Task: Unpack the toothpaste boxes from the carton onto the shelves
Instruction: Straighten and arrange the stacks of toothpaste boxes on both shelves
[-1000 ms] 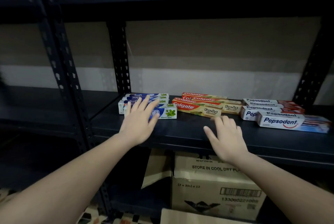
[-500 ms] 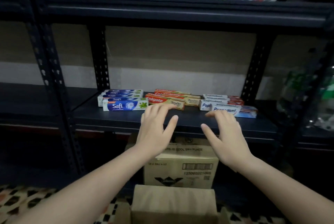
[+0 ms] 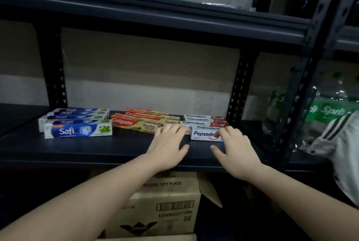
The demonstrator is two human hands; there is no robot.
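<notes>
While both hands (image 3: 169, 150) (image 3: 236, 153) hover, fingers spread: Safi (image 3: 77, 131), Colgate (image 3: 136, 124), Pepsodent (image 3: 204, 134) boxes.

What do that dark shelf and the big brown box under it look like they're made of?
The shelf looks like dark painted metal: its punched uprights and faint sheen suggest it. The brown box looks like plain matte cardboard, with a folded flap and a printed barcode.

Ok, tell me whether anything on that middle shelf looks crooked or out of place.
Nothing stands out. The Safi boxes, Colgate boxes and Pepsodent boxes lie flat in three separate groups on the shelf, all intact.
</notes>
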